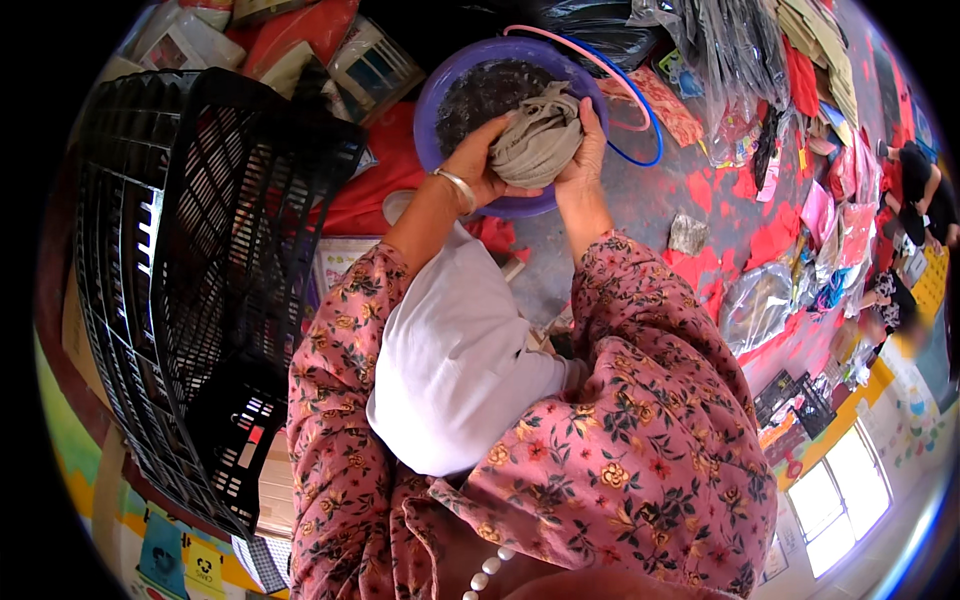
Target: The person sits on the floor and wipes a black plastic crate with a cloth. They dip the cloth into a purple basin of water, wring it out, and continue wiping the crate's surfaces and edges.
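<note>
Between my two hands is a bunched grey-beige cloth (538, 140), pressed into a rounded wad. My left hand (478, 165), with a bracelet at the wrist, grips it from the left and below. Along its right side, my right hand (588, 150) is wrapped with the fingers upward. Both hands and the cloth are above the near right part of a purple basin (430, 110). Dark, bubbly water (485, 90) shows in the basin to the left of the cloth. The cloth hides the basin's right part.
A tall black plastic crate (130, 260) stands at the left. Pink and blue hoops (640, 158) lie right of the basin. A grey block (688, 234) sits on the red-patched floor. Plastic bags (750, 80) and packages crowd the right. Another person (918, 190) is at the far right.
</note>
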Tool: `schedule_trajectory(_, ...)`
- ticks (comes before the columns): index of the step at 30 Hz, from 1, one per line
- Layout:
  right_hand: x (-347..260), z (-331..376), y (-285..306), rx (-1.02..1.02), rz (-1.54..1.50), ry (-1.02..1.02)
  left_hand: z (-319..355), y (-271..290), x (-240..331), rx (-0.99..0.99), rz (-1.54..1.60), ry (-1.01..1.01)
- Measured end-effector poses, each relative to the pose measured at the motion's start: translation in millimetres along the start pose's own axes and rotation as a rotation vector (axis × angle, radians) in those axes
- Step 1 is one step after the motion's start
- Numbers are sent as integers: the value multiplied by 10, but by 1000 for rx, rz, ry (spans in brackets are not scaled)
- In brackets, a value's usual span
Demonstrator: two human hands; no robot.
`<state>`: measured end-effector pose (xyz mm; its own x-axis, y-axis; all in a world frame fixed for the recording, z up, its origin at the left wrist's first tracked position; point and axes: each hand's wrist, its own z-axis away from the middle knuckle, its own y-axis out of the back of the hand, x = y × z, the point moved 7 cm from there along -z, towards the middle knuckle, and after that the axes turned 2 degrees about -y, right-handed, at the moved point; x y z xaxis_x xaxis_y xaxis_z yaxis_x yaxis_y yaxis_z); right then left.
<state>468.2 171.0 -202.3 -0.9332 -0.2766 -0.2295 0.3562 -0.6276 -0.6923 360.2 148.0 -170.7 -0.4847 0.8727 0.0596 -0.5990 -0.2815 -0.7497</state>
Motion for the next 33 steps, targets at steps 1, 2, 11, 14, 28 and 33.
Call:
schedule_trajectory(1, -18, 19, -80, 17, 52, -5, 0, -16, -8, 30, -32, -7)
schedule_trajectory(2, -31, 53, -166, 33, 104, -9, -3, -19, -3, 71, -97, -37)
schedule_trajectory(11, -150, -52, -194, 157, 882, 289, -40, -108, 229, 109, -1276, -511)
schedule_trajectory(14, -142, -140, -253, 171, 1271, 433, -38, -89, 236, 214, -1498, -477)
schedule_trajectory(28, -211, -52, -477, 31, 938, 134, -40, 31, 230, 143, -648, -352)
schedule_trajectory(33, -153, 0, -262, -123, 631, -75, -6, 0, 75, -155, -39, -52)
